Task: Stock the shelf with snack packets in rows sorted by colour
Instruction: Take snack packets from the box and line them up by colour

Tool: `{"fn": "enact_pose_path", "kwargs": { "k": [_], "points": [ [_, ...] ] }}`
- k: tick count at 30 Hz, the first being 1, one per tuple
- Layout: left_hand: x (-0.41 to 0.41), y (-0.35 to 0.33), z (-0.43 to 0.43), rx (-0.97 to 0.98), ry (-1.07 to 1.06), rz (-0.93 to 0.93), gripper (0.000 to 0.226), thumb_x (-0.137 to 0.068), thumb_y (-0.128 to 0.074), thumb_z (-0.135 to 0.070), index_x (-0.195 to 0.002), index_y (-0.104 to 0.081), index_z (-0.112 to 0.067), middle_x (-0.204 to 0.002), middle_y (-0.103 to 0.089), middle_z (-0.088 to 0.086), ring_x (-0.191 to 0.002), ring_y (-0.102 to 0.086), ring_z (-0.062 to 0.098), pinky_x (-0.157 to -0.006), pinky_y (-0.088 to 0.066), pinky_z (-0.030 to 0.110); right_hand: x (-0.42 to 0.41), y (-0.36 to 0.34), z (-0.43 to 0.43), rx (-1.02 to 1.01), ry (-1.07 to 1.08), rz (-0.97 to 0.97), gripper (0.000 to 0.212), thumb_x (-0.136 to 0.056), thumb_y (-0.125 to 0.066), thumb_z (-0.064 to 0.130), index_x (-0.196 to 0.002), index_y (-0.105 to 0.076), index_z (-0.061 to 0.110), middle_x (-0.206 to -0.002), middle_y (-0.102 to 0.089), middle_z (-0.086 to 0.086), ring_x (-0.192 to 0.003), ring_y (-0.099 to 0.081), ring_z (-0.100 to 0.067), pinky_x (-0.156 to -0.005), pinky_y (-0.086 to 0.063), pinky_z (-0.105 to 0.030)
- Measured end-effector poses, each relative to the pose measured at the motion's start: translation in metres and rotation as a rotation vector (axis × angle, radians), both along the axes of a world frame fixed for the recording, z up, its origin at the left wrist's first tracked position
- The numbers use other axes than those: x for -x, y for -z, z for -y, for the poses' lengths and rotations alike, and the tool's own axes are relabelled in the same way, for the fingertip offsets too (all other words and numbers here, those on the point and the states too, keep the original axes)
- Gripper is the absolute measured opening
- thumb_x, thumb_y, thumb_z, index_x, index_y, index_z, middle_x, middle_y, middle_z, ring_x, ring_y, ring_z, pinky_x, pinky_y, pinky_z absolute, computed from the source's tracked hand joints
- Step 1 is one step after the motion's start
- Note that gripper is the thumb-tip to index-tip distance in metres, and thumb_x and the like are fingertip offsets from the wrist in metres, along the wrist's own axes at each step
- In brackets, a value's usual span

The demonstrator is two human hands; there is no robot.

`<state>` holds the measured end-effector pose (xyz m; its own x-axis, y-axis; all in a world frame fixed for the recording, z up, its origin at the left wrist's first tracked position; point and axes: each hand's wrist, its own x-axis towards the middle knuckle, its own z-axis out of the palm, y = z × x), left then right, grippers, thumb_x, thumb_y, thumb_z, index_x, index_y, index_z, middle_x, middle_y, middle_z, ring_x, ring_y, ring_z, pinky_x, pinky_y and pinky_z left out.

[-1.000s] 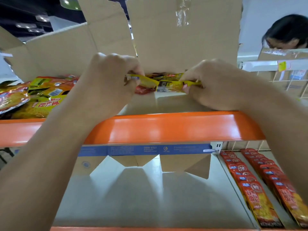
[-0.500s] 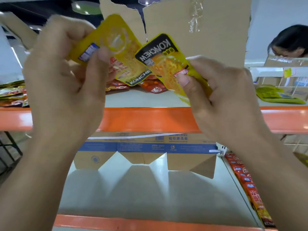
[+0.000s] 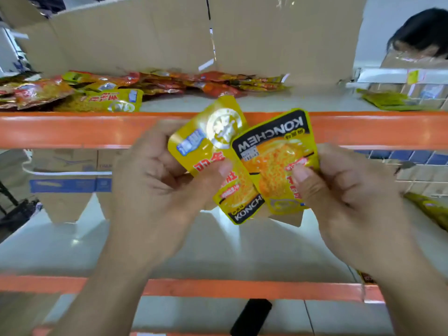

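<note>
Two yellow snack packets are held up in front of the orange shelf edge (image 3: 72, 129). My left hand (image 3: 155, 180) pinches the left yellow packet (image 3: 211, 146) with thumb on its face. My right hand (image 3: 346, 190) pinches the right yellow packet (image 3: 274, 156), printed KONCHEW upside down, which overlaps the left one. A loose heap of red and yellow packets (image 3: 150, 86) lies on the upper shelf in front of an opened cardboard box (image 3: 135, 37).
The white lower shelf (image 3: 72, 246) spreads out below my hands, with a second orange rail (image 3: 242, 289) at its front. Olive-yellow packets (image 3: 390, 100) lie at the upper right, more (image 3: 431, 209) at the right edge. A person's head (image 3: 424, 32) shows at the top right. A blue-banded carton (image 3: 68, 180) stands behind the lower shelf.
Both hands lifted the two yellow packets out of the heap, then brought them down from above the upper shelf to in front of its orange edge. The view tilted downward.
</note>
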<state>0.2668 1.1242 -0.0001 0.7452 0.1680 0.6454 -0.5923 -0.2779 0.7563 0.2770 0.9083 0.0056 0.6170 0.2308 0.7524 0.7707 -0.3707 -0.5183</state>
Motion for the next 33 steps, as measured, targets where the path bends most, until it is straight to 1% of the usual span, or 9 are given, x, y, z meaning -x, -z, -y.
{"fn": "enact_pose_path", "kwargs": {
  "k": [2, 4, 7, 10, 14, 17, 20, 27, 33],
  "points": [
    [0.013, 0.006, 0.027, -0.056, 0.057, 0.06, 0.022, -0.073, -0.074, -0.011, -0.086, -0.06, -0.022, -0.061, -0.065, -0.024, -0.049, -0.058, -0.006, -0.048, -0.044, 0.007, -0.002, 0.018, 0.007, -0.063, -0.042, -0.158, 0.019, -0.094, -0.052, 0.026, -0.084, -0.066, 0.02, -0.073, -0.062, -0.002, -0.066, -0.062, -0.021, -0.062, -0.055, -0.04],
    [0.015, 0.02, 0.038, -0.013, 0.114, 0.04, 0.02, -0.073, -0.069, -0.01, -0.087, -0.064, -0.024, -0.065, -0.067, -0.021, -0.052, -0.057, -0.004, -0.049, -0.045, 0.009, -0.004, 0.035, 0.014, -0.091, -0.025, -0.255, 0.025, -0.092, -0.052, 0.03, -0.082, -0.063, 0.01, -0.071, -0.059, -0.013, -0.065, -0.057, -0.036, -0.058, -0.052, -0.053],
    [-0.003, 0.041, 0.043, 0.103, 0.156, -0.136, 0.019, -0.074, -0.072, -0.005, -0.083, -0.066, -0.02, -0.06, -0.065, -0.016, -0.049, -0.053, -0.002, -0.046, -0.044, 0.012, -0.004, 0.056, 0.025, -0.116, 0.018, -0.308, 0.032, -0.091, -0.053, 0.026, -0.068, -0.054, 0.004, -0.059, -0.046, -0.012, -0.053, -0.039, -0.025, -0.049, -0.039, -0.037],
    [-0.009, 0.064, 0.053, 0.121, 0.197, -0.241, 0.007, -0.074, -0.068, -0.015, -0.081, -0.067, -0.016, -0.057, -0.061, -0.007, -0.047, -0.049, 0.005, -0.044, -0.042, 0.017, -0.002, 0.073, 0.031, -0.158, 0.045, -0.391, 0.034, -0.091, -0.052, 0.022, -0.063, -0.047, 0.002, -0.057, -0.034, -0.008, -0.056, -0.031, -0.013, -0.05, -0.026, -0.035],
    [-0.02, 0.088, 0.068, 0.181, 0.232, -0.388, 0.006, -0.077, -0.068, -0.015, -0.083, -0.068, -0.016, -0.058, -0.058, -0.008, -0.049, -0.047, 0.007, -0.044, -0.042, 0.019, 0.002, 0.098, 0.045, -0.3, 0.027, -0.53, 0.039, -0.093, -0.055, 0.01, -0.057, -0.043, 0.019, -0.054, -0.029, 0.007, -0.054, -0.024, -0.008, -0.048, -0.019, -0.028],
    [-0.023, 0.102, 0.086, 0.222, 0.247, -0.48, 0.012, -0.079, -0.071, -0.008, -0.08, -0.071, -0.02, -0.059, -0.059, -0.007, -0.05, -0.049, 0.007, -0.044, -0.042, 0.019, 0.002, 0.116, 0.062, -0.427, -0.031, -0.65, 0.033, -0.089, -0.064, 0.014, -0.064, -0.047, 0.002, -0.06, -0.037, -0.006, -0.059, -0.03, -0.017, -0.054, -0.025, -0.03],
    [-0.028, 0.112, 0.111, 0.255, 0.272, -0.555, 0.012, -0.071, -0.069, -0.018, -0.082, -0.073, -0.021, -0.065, -0.063, -0.001, -0.056, -0.053, 0.01, -0.05, -0.044, 0.024, -0.002, 0.125, 0.085, -0.558, -0.064, -0.787, 0.064, -0.076, -0.076, 0.037, -0.085, -0.044, -0.019, -0.079, -0.045, -0.017, -0.077, -0.039, -0.026, -0.065, -0.031, -0.042],
    [-0.043, 0.116, 0.181, 0.327, 0.253, -0.665, 0.015, -0.076, -0.072, -0.01, -0.085, -0.075, -0.021, -0.074, -0.071, 0.001, -0.068, -0.063, 0.015, -0.068, -0.055, 0.04, -0.013, 0.128, 0.152, -0.649, 0.027, -0.939, 0.012, -0.087, -0.061, 0.003, -0.094, -0.066, -0.006, -0.091, -0.068, -0.026, -0.081, -0.064, -0.037, -0.078, -0.051, -0.058],
    [-0.052, 0.114, 0.241, 0.356, 0.165, -0.707, 0.032, -0.084, -0.067, 0.0, -0.102, -0.064, -0.025, -0.082, -0.071, 0.002, -0.07, -0.068, 0.017, -0.057, -0.058, 0.037, -0.034, 0.127, 0.211, -0.67, 0.03, -1.021, 0.024, -0.09, -0.053, -0.005, -0.084, -0.071, 0.008, -0.082, -0.072, -0.012, -0.072, -0.069, -0.024, -0.068, -0.056, -0.042]
  ]
}}
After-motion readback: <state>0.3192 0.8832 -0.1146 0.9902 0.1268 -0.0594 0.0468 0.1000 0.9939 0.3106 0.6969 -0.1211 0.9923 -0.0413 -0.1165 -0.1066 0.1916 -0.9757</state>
